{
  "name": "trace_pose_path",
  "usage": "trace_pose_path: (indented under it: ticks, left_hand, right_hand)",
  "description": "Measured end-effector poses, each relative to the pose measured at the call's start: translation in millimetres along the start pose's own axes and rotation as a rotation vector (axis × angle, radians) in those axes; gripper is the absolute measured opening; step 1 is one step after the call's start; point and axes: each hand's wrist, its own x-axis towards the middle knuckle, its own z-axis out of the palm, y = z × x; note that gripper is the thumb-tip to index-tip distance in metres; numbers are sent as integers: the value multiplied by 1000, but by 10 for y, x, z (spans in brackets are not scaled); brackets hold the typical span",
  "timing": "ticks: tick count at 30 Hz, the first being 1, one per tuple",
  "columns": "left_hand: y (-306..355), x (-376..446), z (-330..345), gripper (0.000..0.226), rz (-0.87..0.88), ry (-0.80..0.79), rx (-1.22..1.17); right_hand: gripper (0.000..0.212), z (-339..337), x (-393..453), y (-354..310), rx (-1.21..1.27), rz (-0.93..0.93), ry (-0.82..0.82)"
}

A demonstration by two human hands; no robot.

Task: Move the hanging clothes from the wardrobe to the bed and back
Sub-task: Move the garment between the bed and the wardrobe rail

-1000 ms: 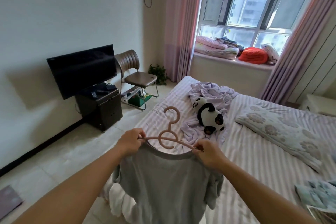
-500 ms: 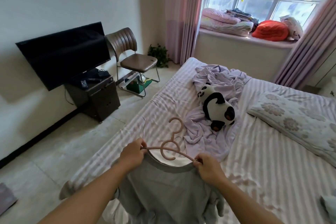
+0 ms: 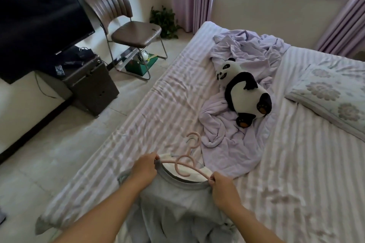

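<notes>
1. We have the grey T-shirt on its pink hanger, held over the near edge of the bed. The left hand grips the hanger's left shoulder together with the cloth, and the right hand pinches the right shoulder the same way, so both hands are closed on the garment.
2. A second, white garment seems to hang behind the grey one; we cannot tell whether it has a hanger of its own.
3. The step, as we judge it, is laying the clothes flat on the striped sheet. We should lower both ends evenly so the hanger stays level and the collar does not slip off.
4. We should aim for bare sheet on the near side, short of the crumpled lilac sheet and the panda toy, so nothing tangles on the return trip.
5. The hook should point away from us, easy to catch again.
6. The hem hangs off the bed's edge, so we should slide the shirt further in before releasing.
</notes>
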Motion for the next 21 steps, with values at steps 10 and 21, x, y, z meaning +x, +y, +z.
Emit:
trace_pose_path:
  ticks: [10, 21]
  left_hand:
    - [-136, 1029, 699, 27, 33, -42, 131]
    - [-311, 1497, 1412, 8, 37, -48, 203]
  right_hand:
    - [10, 613, 988, 352, -163, 44, -78]
    - [16, 1097, 1628, 724, -382, -8, -109]
